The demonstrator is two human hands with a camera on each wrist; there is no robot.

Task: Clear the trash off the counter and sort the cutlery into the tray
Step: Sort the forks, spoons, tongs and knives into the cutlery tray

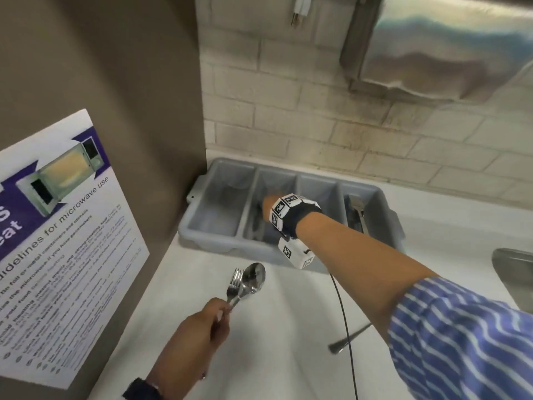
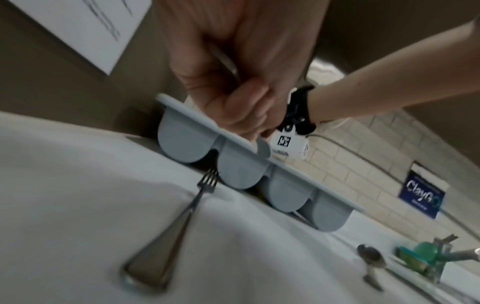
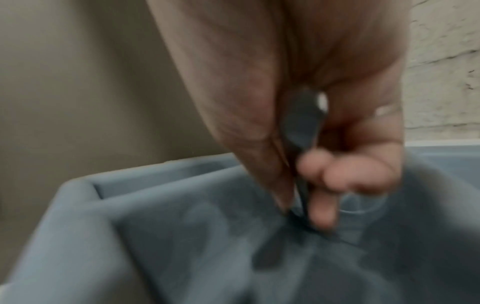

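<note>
Cutlery is split between both hands and the desk. From the head view, the left hand (image 1: 199, 321) is curled round the handles of a fork (image 1: 235, 285) and a spoon (image 1: 253, 280), held just above the white desk (image 1: 274, 327); their heads point away from the person toward the grey tray (image 1: 207, 217), long axes running near to far. The right hand (image 1: 269, 207) reaches into the second compartment from the left, its fingers hidden over the rim. Something metal lies in the rightmost compartment; another handle (image 1: 350, 337) lies on the desk under the right forearm, slanted.

From the left wrist view, a second fork (image 2: 182, 218) lies on the desk, tines toward the tray's rounded compartment fronts, and a spoon (image 2: 370, 261) lies further right near the sink. The left hand's grip is confirmed but blurred.

From the right wrist view, thumb and fingers (image 3: 319, 207) pinch a dark utensil (image 3: 302, 127), its end up in the palm and its length pointing down into the compartment; motion blur hides what kind it is.

Risks, as I judge them: two handles bunched in one hand could slip or cross, so one falls. Releasing the pinched piece on end could leave it leaning on the divider, or in the wrong compartment. The right forearm or its dangling cable could sweep the handle beneath it.
</note>
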